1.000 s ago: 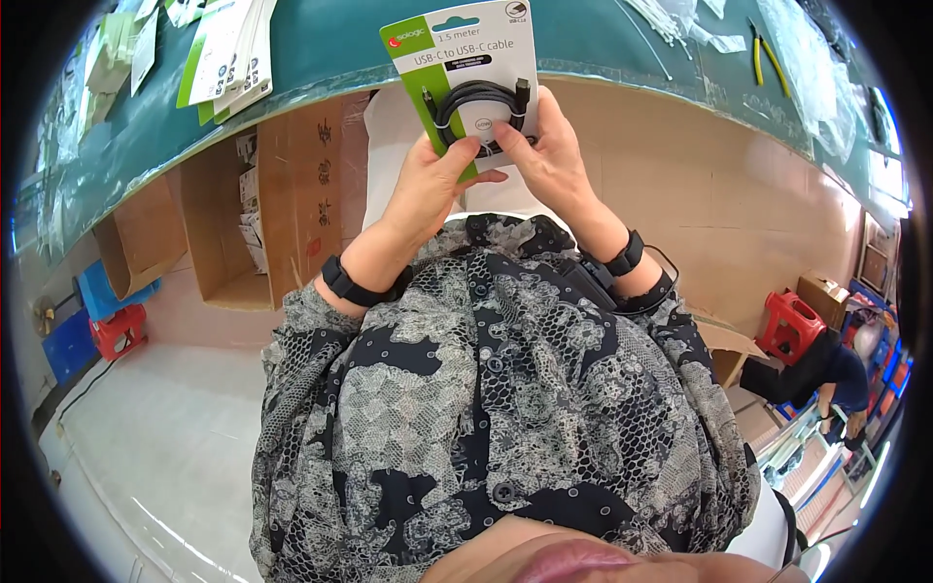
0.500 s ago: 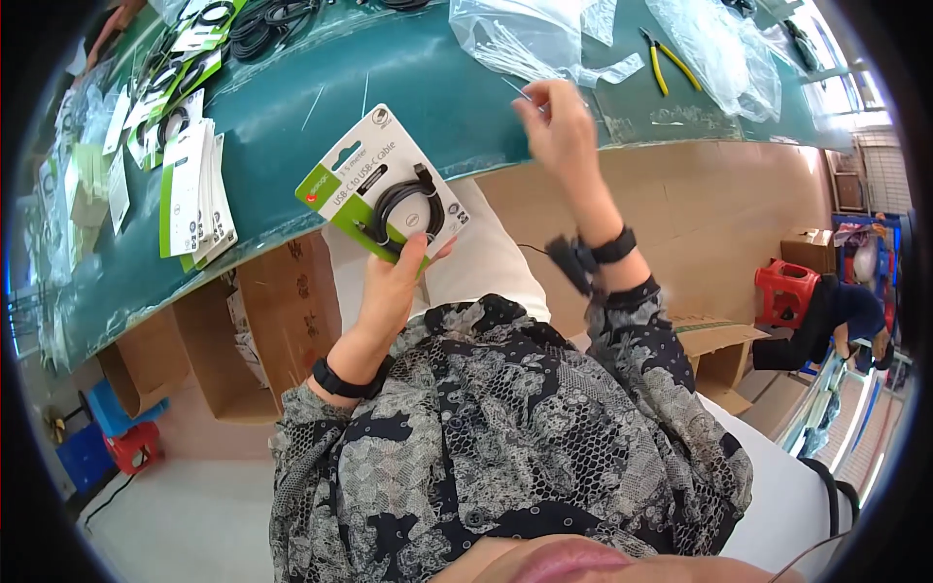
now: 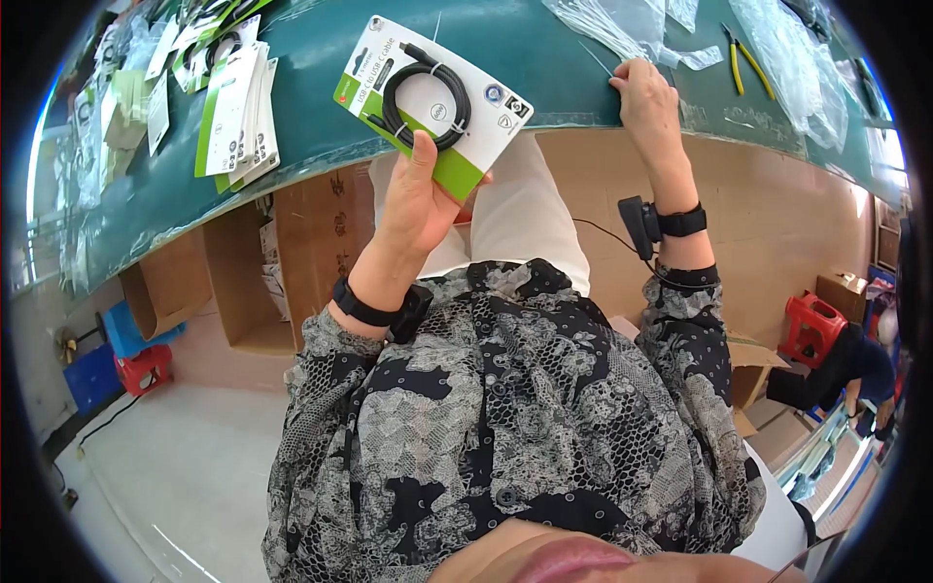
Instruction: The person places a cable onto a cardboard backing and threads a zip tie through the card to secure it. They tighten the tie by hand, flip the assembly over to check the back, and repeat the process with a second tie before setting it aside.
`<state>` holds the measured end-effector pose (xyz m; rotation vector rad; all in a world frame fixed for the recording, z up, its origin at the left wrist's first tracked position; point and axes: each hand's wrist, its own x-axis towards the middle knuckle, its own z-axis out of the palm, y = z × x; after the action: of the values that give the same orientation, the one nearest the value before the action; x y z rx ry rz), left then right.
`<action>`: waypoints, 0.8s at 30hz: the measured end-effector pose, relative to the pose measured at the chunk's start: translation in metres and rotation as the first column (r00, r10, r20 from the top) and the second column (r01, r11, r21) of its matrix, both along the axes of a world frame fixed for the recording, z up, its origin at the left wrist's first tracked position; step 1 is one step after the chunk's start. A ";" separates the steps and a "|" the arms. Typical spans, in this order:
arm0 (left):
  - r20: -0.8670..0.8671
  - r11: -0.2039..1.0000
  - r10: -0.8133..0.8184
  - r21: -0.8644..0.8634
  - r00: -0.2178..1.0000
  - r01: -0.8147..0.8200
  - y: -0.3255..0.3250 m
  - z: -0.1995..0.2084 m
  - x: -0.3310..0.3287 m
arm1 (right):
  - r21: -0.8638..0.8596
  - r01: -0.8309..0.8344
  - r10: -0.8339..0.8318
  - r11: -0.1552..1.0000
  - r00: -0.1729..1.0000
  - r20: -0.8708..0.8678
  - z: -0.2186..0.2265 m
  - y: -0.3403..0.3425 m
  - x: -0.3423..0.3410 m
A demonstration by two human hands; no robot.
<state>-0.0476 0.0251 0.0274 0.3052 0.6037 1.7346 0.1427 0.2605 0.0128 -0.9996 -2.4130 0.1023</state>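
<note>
My left hand [image 3: 420, 199] grips a white and green packaging card [image 3: 491, 136] at its lower edge, thumb on the front. A coiled black cable [image 3: 457, 87] is fastened to the card by small ties, one plug end near the top. The card is tilted above the table's near edge. At the table edge to the right, my right hand [image 3: 651, 107] has thumb and fingers pinched on one end of a thin pale cable tie [image 3: 596, 58]. Beyond it, a clear bag of white cable ties [image 3: 604, 31] lies on the table.
Yellow-handled cutters [image 3: 744, 70] and clear plastic bags [image 3: 792, 83] lie right on the green table [image 3: 321, 107]. Stacked cards [image 3: 238, 117] sit at left. Cardboard boxes [image 3: 248, 282] stand under the table. A red stool [image 3: 814, 325] and another person [image 3: 860, 374] are far right.
The view has shifted, moving the table contents rightward in the picture. My left hand has raised the card and turned it slightly clockwise. My right hand stays beside the cable tie bag, still pinched.
</note>
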 end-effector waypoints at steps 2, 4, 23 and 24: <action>-0.010 1.000 0.009 0.020 1.000 -0.008 0.001 -0.003 0.000 | -0.074 -0.037 0.036 0.997 0.999 -0.018 0.000 0.003 0.002; -0.021 0.999 0.013 0.031 1.000 -0.012 0.002 -0.001 0.001 | -0.014 -0.057 0.057 0.998 0.998 0.013 0.000 0.003 0.004; 0.852 0.921 -0.372 0.389 0.368 0.029 0.015 0.031 0.010 | -0.175 -0.478 0.315 0.861 0.770 -0.555 0.083 -0.125 -0.035; 0.852 0.923 -0.368 0.383 0.372 0.036 0.015 0.031 0.010 | -0.073 -0.474 0.375 0.878 0.772 -0.513 0.084 -0.124 -0.037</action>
<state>-0.0372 0.0401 0.0589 -0.3972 -0.5441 1.4376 0.1059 0.1365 0.0964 -0.4010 -2.1260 0.6895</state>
